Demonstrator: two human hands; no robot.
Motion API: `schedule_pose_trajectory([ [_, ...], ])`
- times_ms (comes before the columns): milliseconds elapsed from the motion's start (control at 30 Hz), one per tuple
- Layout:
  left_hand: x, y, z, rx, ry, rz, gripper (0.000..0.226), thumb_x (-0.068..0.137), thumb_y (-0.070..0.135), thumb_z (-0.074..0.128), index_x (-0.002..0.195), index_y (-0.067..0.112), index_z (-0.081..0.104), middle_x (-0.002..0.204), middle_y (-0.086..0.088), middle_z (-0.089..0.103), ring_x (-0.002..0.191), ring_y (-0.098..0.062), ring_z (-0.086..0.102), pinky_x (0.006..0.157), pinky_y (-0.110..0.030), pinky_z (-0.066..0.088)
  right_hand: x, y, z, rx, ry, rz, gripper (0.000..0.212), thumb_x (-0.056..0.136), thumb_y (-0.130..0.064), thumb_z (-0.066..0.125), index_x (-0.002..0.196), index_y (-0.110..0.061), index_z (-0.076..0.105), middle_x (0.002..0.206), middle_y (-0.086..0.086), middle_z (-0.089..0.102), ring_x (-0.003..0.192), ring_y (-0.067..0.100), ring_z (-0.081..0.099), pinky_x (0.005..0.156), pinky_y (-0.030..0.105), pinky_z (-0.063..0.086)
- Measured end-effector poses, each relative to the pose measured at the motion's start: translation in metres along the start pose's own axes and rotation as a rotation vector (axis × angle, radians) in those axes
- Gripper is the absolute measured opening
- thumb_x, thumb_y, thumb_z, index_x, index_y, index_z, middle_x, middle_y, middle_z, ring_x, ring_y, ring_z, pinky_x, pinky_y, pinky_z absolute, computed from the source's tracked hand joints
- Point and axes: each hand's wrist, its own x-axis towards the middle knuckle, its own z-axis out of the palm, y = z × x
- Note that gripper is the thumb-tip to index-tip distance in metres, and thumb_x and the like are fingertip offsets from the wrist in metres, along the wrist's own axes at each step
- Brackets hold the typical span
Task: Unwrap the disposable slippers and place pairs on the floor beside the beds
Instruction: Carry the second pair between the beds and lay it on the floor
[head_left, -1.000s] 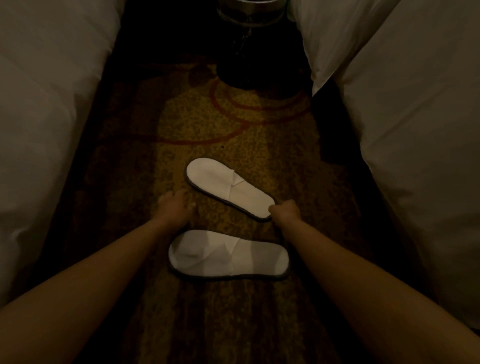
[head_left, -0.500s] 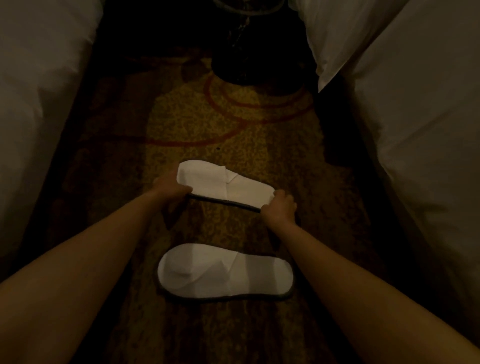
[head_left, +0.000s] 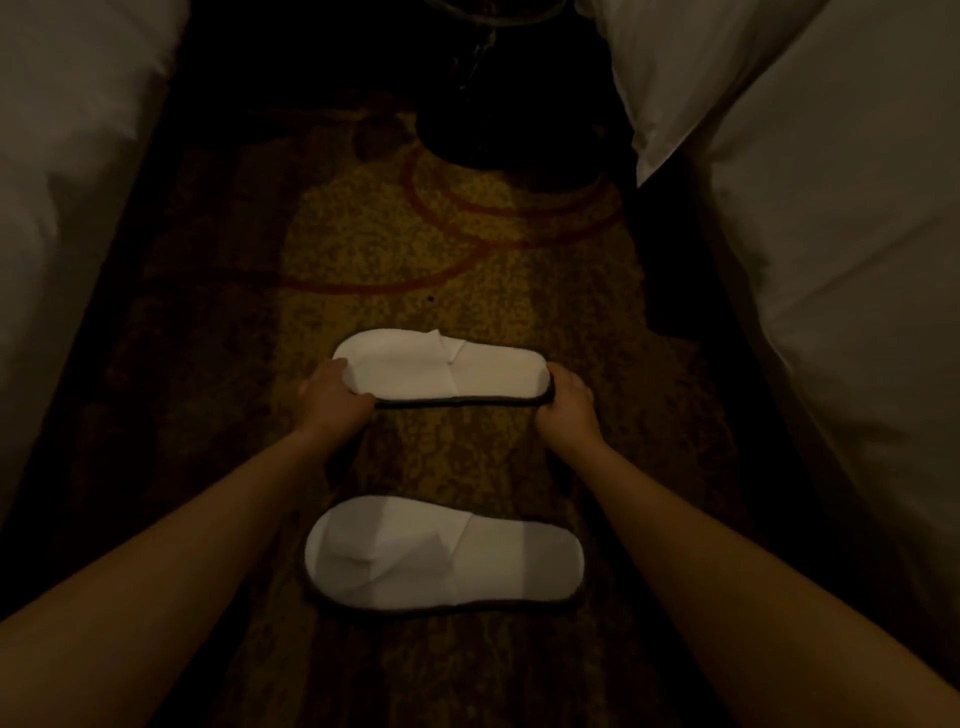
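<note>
In a dim aisle between two beds, white bedding of the left bed (head_left: 62, 182) fills the left edge of the scene. A person's bare left forearm reaches in from the near left. The left hand (head_left: 332, 400) grips the toe end of the far slipper (head_left: 441, 371), thumb on top and fingers curled under the dark sole edge. The white disposable slipper lies crosswise over the patterned brown and gold carpet (head_left: 363, 249), toe to the left, its top tipped toward the camera. Whether it touches the floor cannot be told. The near slipper (head_left: 441, 556), also white and unwrapped, lies flat on the carpet between the two forearms, parallel to the far one and apart from it, toe to the left. The right hand (head_left: 569, 410) pinches the heel end of the far slipper, fingers clamped round its edge. At the far end of the aisle stands a dark round object (head_left: 483, 124), too dim to name. To the right, a pillow (head_left: 654, 104) corner hangs over the edge of the right bed (head_left: 857, 312).
</note>
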Motion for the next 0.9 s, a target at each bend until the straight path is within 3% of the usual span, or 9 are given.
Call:
schedule_pose_trajectory([
  [167, -0.005, -0.006, -0.001, 0.028, 0.006, 0.064, 0.050, 0.088, 0.012, 0.057, 0.134, -0.001, 0.043, 0.137, -0.026, 0.045, 0.126, -0.042, 0.042, 0.105, -0.045, 0.036, 0.001, 0.004, -0.001, 0.003, -0.025, -0.056, 0.052, 0.091, 0.000, 0.042, 0.141, -0.012, 0.036, 0.144, 0.013, 0.041, 0.133, 0.031, 0.036, 0.112, 0.046, 0.031],
  [333, -0.014, -0.011, 0.000, 0.199, -0.046, 0.110, 0.060, 0.089, 0.024, 0.055, 0.143, 0.009, 0.033, 0.151, -0.020, 0.028, 0.135, -0.041, 0.028, 0.111, -0.049, 0.031, 0.000, 0.005, -0.003, -0.057, -0.046, -0.077, 0.055, 0.092, 0.000, 0.040, 0.145, -0.011, 0.029, 0.149, 0.013, 0.033, 0.136, 0.030, 0.030, 0.115, 0.043, 0.026],
  [400, -0.030, -0.010, 0.002, 0.347, -0.017, 0.243, 0.063, 0.089, 0.038, 0.054, 0.143, 0.014, 0.033, 0.149, -0.015, 0.033, 0.135, -0.035, 0.030, 0.109, -0.046, 0.033, -0.003, 0.006, -0.002, -0.143, 0.001, -0.078, 0.055, 0.089, 0.006, 0.038, 0.143, -0.006, 0.030, 0.148, 0.014, 0.033, 0.135, 0.030, 0.029, 0.114, 0.038, 0.025],
  [467, -0.050, -0.011, 0.003, 0.471, -0.037, 0.483, 0.066, 0.086, 0.053, 0.050, 0.141, 0.018, 0.038, 0.140, -0.009, 0.046, 0.128, -0.028, 0.040, 0.102, -0.040, 0.038, -0.012, 0.008, 0.000, -0.211, 0.047, -0.111, 0.049, 0.089, 0.005, 0.038, 0.137, -0.004, 0.037, 0.141, 0.016, 0.040, 0.130, 0.030, 0.033, 0.108, 0.037, 0.030],
  [567, -0.082, -0.020, 0.010, 0.685, -0.243, 0.712, 0.081, 0.078, 0.075, 0.034, 0.143, 0.027, 0.033, 0.143, -0.002, 0.044, 0.128, -0.022, 0.041, 0.102, -0.036, 0.036, -0.026, 0.015, 0.007, -0.340, -0.005, -0.208, 0.033, 0.092, -0.003, 0.039, 0.124, -0.005, 0.048, 0.125, 0.016, 0.051, 0.117, 0.027, 0.042, 0.096, 0.035, 0.039],
  [700, -0.108, -0.038, 0.029, 0.904, -0.416, 0.754, 0.101, 0.067, 0.086, 0.031, 0.149, 0.031, 0.011, 0.157, -0.002, 0.021, 0.140, -0.025, 0.025, 0.110, -0.044, 0.024, -0.040, 0.022, 0.011, -0.461, -0.081, -0.317, 0.028, 0.093, -0.009, 0.040, 0.119, -0.006, 0.049, 0.120, 0.014, 0.052, 0.112, 0.026, 0.045, 0.092, 0.032, 0.036],
  [900, -0.116, -0.044, 0.039, 0.974, -0.355, 0.710, 0.095, 0.075, 0.071, 0.047, 0.150, 0.024, 0.012, 0.155, -0.006, 0.021, 0.139, -0.027, 0.024, 0.110, -0.046, 0.026, -0.045, 0.016, 0.011, -0.561, -0.101, -0.300, 0.026, 0.094, -0.013, 0.039, 0.118, -0.006, 0.047, 0.125, 0.013, 0.047, 0.116, 0.026, 0.041, 0.094, 0.032, 0.035],
])
